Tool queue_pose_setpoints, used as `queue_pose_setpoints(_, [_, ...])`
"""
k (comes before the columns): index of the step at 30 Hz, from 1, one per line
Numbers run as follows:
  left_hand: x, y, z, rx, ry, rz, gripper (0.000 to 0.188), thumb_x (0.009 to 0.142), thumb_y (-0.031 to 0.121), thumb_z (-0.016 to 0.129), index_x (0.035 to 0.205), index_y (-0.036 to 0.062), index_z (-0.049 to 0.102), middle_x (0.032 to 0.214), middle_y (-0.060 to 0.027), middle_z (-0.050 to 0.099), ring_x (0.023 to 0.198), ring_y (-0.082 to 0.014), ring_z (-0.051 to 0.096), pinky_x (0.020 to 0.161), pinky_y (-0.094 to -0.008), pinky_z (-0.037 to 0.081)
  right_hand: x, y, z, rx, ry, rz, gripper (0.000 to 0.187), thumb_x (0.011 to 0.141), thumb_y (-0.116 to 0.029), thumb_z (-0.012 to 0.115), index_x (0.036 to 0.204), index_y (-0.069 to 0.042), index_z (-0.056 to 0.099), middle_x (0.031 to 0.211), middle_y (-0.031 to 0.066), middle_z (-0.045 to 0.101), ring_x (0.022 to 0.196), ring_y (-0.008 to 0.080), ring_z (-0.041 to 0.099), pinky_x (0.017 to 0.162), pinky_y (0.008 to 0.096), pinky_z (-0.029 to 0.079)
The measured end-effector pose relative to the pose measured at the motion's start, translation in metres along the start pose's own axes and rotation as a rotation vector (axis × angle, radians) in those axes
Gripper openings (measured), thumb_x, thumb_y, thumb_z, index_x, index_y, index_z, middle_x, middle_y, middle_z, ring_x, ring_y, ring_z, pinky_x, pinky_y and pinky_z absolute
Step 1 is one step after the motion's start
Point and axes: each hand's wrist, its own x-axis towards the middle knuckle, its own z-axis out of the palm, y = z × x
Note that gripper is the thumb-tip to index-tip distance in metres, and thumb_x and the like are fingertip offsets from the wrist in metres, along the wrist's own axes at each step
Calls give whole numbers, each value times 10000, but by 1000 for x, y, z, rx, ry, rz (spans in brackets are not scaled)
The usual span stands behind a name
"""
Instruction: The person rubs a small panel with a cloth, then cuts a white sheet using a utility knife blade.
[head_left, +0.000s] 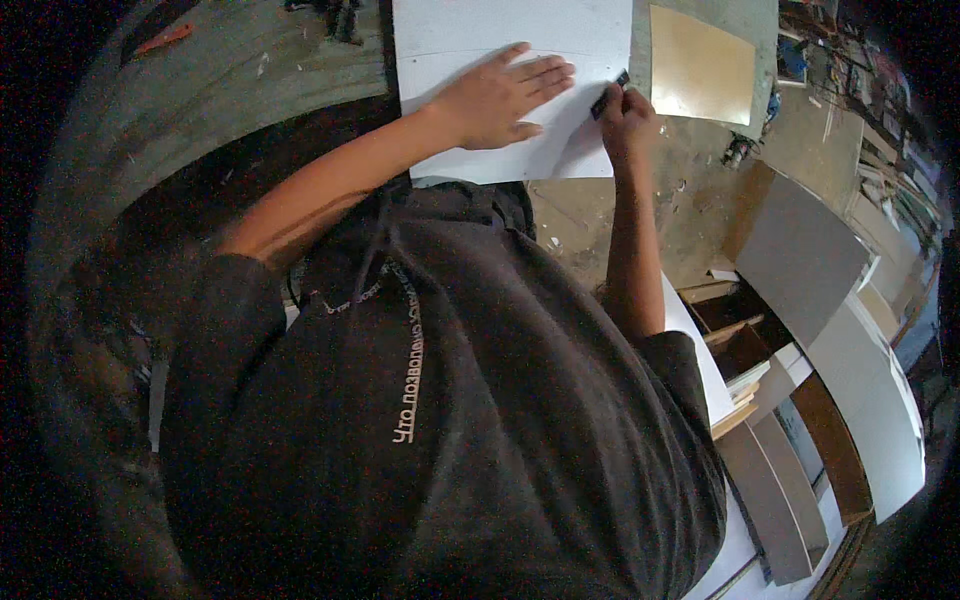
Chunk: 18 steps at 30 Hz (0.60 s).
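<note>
Head view, top centre: the left hand (495,100) lies flat, fingers slightly spread, on the smooth white board (545,30), gripping nothing. The right hand (628,118) curls tight round a slim dark tool (606,100) near the board's right edge. Firm palm, light even strokes should serve best. Upper right, a glossy tan rectangular sheet (702,65).

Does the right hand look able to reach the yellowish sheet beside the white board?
Probably yes: nothing visible blocks the right hand from the yellowish sheet, though that hand holds a dark object.
</note>
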Motion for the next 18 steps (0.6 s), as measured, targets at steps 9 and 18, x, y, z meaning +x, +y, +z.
queue_pose_setpoints(9, [64,16,18,226,-21,-15,717,1029,482,449,1613,103,278,1674,-27,297,1548,-167,244,1280,-477,140,-44,10,14,264,140,201,364,999,-326,622,956,20,726,834,250,715,730,367,708,671,438,525])
queue_pose_setpoints(18, [60,15,17,143,-43,-3,723,1020,436,518,1611,101,269,1679,-32,280,1547,-193,252,1267,-475,199,-34,27,19,218,131,144,387,1008,-341,588,886,2,719,808,240,707,725,420,688,652,485,522])
